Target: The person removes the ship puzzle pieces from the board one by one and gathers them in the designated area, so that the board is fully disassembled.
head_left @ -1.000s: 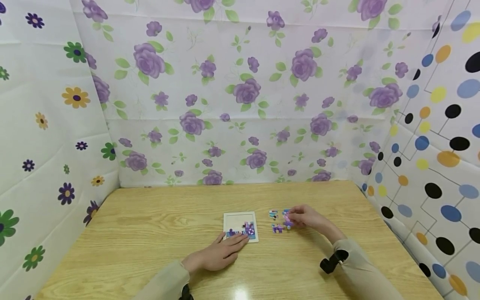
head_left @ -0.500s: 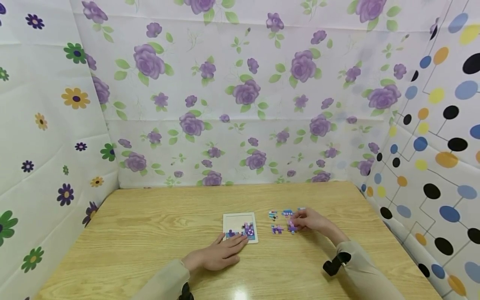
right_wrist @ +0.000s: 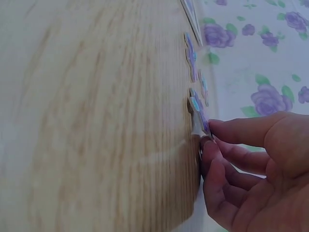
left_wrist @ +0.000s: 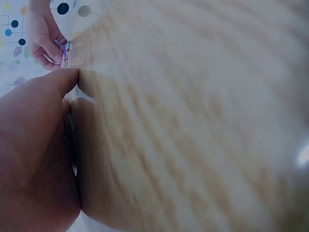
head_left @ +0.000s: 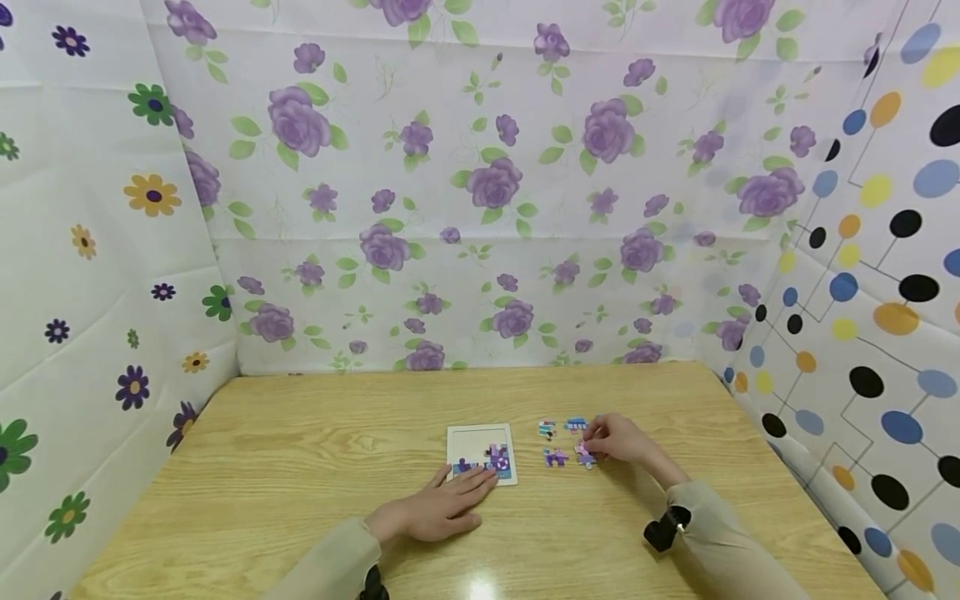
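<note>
My left hand (head_left: 438, 507) lies flat with straight fingers over the lower edge of a white jigsaw tray (head_left: 468, 442). Some purple and blue pieces (head_left: 498, 457) fill the tray's lower right, partly covered by the fingers. To the right of the tray, my right hand (head_left: 621, 438) pinches a purple jigsaw piece (head_left: 585, 455) at its edge. In the right wrist view this piece (right_wrist: 198, 110) is slightly tilted, one side lifted off the table, between thumb and fingers. Around it lie a blue piece (head_left: 576, 425), a striped piece (head_left: 547, 429) and a purple piece (head_left: 555, 457).
A wooden table (head_left: 345, 433) carries everything. Floral cloth (head_left: 450, 200) hangs along its back edge, with patterned cloths at the left and the dotted cloth (head_left: 862, 333) at the right. Black straps (head_left: 663, 528) with cameras sit on the wrists.
My right hand has drawn the purple piece a little right and nearer to me, away from the blue piece, which now shows on its own. The left hand stays put.
</note>
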`<act>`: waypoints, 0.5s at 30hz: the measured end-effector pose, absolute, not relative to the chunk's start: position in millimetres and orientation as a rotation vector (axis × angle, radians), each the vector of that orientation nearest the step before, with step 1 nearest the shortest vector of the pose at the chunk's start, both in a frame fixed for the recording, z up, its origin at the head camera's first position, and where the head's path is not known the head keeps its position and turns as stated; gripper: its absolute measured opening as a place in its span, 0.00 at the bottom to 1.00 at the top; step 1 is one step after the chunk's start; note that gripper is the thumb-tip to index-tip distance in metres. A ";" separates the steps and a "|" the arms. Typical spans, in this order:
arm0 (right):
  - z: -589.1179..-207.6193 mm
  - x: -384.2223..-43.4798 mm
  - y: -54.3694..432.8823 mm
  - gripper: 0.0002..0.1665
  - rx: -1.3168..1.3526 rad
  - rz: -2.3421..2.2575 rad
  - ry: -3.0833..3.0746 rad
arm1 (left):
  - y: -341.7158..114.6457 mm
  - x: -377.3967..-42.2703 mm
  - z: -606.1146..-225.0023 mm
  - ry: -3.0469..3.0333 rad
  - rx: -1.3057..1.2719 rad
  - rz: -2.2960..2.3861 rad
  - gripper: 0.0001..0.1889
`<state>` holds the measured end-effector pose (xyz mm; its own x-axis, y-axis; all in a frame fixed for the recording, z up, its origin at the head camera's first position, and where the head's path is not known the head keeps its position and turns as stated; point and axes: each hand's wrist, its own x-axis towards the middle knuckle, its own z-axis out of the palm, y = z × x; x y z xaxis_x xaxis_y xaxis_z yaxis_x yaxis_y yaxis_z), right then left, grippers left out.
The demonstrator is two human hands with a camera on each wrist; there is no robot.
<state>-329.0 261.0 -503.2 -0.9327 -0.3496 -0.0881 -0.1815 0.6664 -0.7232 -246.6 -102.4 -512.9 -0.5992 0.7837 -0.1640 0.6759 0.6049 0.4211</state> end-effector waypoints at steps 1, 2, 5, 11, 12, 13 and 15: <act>-503.3 -329.1 260.3 0.06 -0.409 -1.119 2.677 | -102.4 -246.7 -513.3 2.502 1.180 0.457 0.32; -503.6 -329.2 259.7 0.06 -0.397 -1.117 2.690 | -102.3 -246.7 -513.6 2.503 1.181 0.458 0.32; -503.4 -328.9 258.3 0.06 -0.367 -1.119 2.717 | -102.0 -247.0 -514.6 2.511 1.185 0.459 0.32; -500.8 -328.9 255.0 0.06 -0.286 -1.086 2.774 | -101.8 -246.8 -516.6 2.526 1.187 0.455 0.32; -500.3 -328.9 254.5 0.06 -0.274 -1.078 2.783 | -101.7 -246.5 -516.8 2.528 1.186 0.454 0.32; -500.1 -329.0 254.1 0.06 -0.267 -1.072 2.790 | -101.6 -246.3 -517.2 2.529 1.184 0.455 0.32; -500.2 -329.0 253.7 0.06 -0.260 -1.059 2.800 | -101.3 -245.4 -517.0 2.532 1.183 0.453 0.32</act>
